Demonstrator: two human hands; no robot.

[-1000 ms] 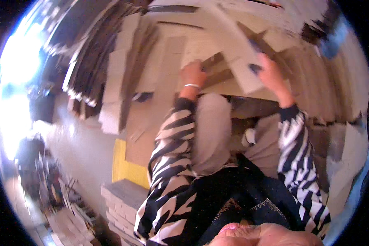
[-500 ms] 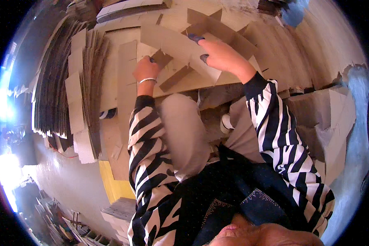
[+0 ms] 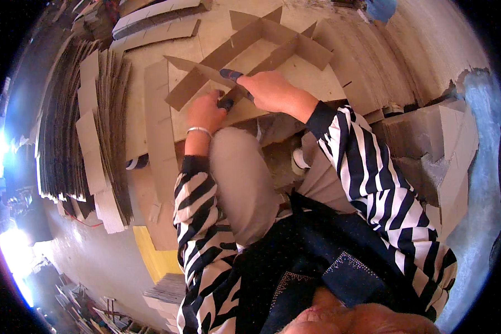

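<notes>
— Principal item?
— One cardboard grid (image 3: 231, 47), made up of slotted strips crossed on edge; laid on a pale board (image 3: 136, 83) before the seated person's knees.
— Contents of its compartments?
— In the upper, open-topped cells the pale surface of the board is seen; the nearest cells are partly covered by the hands.
— Left hand (image 3: 206, 113)?
— Dark-tipped fingers curled; the near end of a strip is pinched.
— Right hand (image 3: 273, 92)?
— Forefinger extended, thumb set opposite; a crossing strip is pinched between them, just beside the left hand.
— Surrounding stock?
— One slotted strip (image 3: 160, 111), laid flat at the left; one dark-edged cardboard stack (image 3: 61, 125), farther left; one pile of pale strips (image 3: 161, 14), at the board's far edge; one brown cardboard stack (image 3: 373, 61), at the right.
</notes>
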